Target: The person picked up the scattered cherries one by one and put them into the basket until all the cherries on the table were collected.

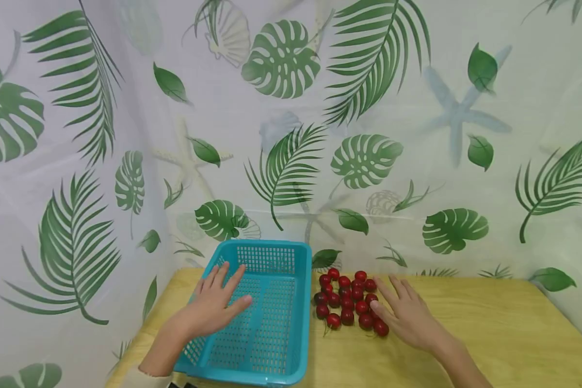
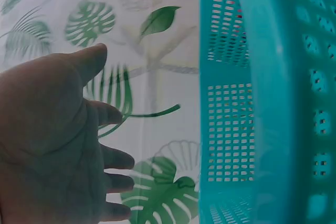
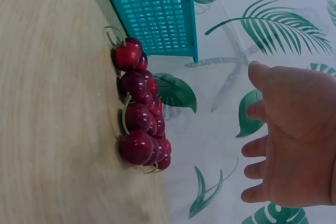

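the left hand (image 1: 208, 310) hangs above the turquoise perforated plastic basket (image 1: 306, 318), fingers straight and spread, apart from the rim; the basket's open inside lies below and to the right of those fingers. the right hand (image 1: 412, 318) is likewise raised, its fingers extended and parted. the dark red cherries (image 1: 347, 303), some with green stems, lie in a loose cluster on the wooden worktop (image 1: 494, 328), lower than the right fingers and to their left, just beside the basket.
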`<state>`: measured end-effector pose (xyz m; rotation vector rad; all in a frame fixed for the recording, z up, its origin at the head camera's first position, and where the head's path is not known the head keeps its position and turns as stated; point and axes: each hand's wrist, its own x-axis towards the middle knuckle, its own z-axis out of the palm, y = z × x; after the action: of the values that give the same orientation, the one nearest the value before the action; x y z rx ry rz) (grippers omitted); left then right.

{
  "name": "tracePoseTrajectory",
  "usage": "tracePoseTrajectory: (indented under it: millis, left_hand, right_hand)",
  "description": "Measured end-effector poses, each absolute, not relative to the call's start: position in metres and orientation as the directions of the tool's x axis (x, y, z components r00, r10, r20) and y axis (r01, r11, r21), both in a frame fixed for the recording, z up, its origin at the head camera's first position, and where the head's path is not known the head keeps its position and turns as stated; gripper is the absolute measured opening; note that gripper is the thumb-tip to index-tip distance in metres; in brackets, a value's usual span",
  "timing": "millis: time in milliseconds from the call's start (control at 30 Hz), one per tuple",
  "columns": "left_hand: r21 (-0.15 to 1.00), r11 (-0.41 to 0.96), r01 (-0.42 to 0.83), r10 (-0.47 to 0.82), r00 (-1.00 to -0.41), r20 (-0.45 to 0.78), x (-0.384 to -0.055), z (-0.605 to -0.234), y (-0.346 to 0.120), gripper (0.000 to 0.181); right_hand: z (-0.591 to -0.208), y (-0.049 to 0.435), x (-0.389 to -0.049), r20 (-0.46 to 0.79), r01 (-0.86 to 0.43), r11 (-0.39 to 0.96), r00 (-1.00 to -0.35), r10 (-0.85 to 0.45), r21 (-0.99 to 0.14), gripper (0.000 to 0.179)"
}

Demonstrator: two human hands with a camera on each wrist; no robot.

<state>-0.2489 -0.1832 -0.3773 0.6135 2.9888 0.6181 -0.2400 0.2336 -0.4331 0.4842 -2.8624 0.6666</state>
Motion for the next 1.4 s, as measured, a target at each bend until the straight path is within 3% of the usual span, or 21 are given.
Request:
tracePoseTrajectory:
  millis: [167, 367, 600, 967, 1400]
  left_hand:
    - [0.476, 0.828, 0.297, 0.313, -0.948, 0.048, -0.23, -0.378, -0.212, 0.078]
    - [0.572, 0.791, 0.217, 0.246, -0.969, 0.028, -0.216, -0.388, -0.248, 0.079]
    - [0.657, 0.744, 0.122, 0.212, -0.976, -0.058, -0.214, -0.404, -0.271, 0.079]
    - [0.642, 0.764, 0.064, 0.175, -0.978, -0.111, -0.213, -0.413, -0.268, 0.073]
    - [0.639, 0.768, 0.049, 0.17, -0.977, -0.128, -0.218, -0.42, -0.267, 0.067]
  right_hand:
    - [-0.445, 0.238, -0.236, 0.204, -0.318, 0.84, -0.946, -0.251, -0.44, 0.063]
    - [-0.462, 0.247, -0.233, 0.086, -0.242, 0.819, -0.969, -0.231, -0.521, 0.068]
    - [-0.472, 0.249, -0.233, 0.027, -0.202, 0.824, -0.975, -0.221, -0.529, 0.07]
    - [-0.485, 0.243, -0.229, -0.034, -0.144, 0.864, -0.983, -0.183, -0.481, 0.058]
    - [-0.493, 0.235, -0.228, -0.001, -0.169, 0.887, -0.982, -0.188, -0.43, 0.057]
